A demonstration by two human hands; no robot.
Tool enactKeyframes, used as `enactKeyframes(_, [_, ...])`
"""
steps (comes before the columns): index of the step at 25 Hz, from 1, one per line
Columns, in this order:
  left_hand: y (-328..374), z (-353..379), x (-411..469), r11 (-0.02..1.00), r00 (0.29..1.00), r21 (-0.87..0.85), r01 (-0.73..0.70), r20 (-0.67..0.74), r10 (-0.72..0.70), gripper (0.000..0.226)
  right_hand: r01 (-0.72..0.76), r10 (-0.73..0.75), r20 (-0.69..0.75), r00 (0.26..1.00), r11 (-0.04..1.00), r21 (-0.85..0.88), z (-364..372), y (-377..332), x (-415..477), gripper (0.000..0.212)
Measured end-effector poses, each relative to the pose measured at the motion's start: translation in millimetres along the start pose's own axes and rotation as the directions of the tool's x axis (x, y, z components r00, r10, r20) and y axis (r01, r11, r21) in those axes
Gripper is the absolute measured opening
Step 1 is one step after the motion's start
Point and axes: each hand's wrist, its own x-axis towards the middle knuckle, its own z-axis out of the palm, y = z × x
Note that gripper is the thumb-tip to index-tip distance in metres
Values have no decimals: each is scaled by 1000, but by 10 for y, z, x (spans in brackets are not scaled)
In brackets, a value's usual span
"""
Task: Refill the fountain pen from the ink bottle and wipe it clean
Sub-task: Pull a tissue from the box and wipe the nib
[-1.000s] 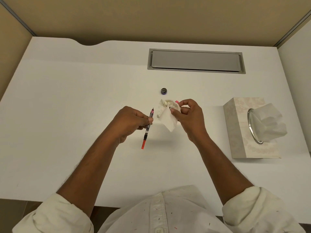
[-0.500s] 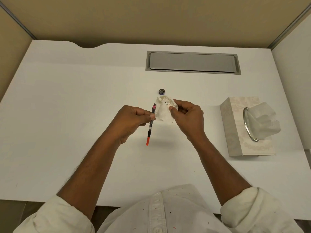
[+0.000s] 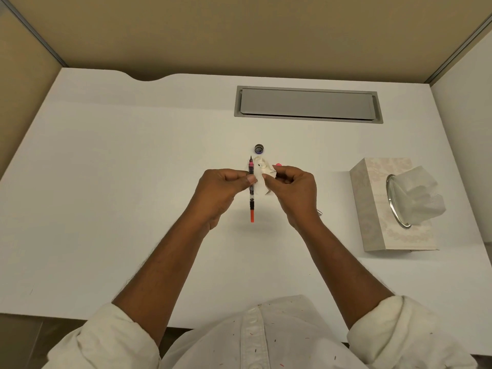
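While the pen [image 3: 251, 191] stands almost straight up and down over the middle of the desk [image 3: 106, 182], nib pointing away from the person and orange end toward them, the left hand [image 3: 222, 189] pinches its clear barrel between thumb and fingers. Right beside it, touching the barrel's right side, a crumpled white tissue [image 3: 262, 177] is gripped by the right hand [image 3: 294, 191], fingers curled tight around it. A bit of pink [image 3: 278, 164] peeks out above that hand; what it is, hard to say. Just past the nib sits a small dark round cap or bottle top [image 3: 259, 148] on the desk. Well off to the right, a tissue box [image 3: 372, 209] with a sheet sticking out. Farther back, a grey cable hatch [image 3: 307, 104].
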Motion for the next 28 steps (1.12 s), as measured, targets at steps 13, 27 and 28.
enactKeyframes(13, [-144, 327, 27, 986, 999, -166, -7, 29, 12, 6, -131, 134, 1, 991, 966, 221, 84, 123, -82, 11])
enactKeyframes(27, [-338, 421, 215, 948, 999, -314, 42, 13, -40, 12, -207, 169, 195, 966, 958, 198, -29, 189, -76, 22])
enactKeyframes(28, [-358, 420, 236, 941, 998, -333, 59, 13, -58, 12, -223, 183, 218, 959, 959, 176, -39, 206, -62, 19])
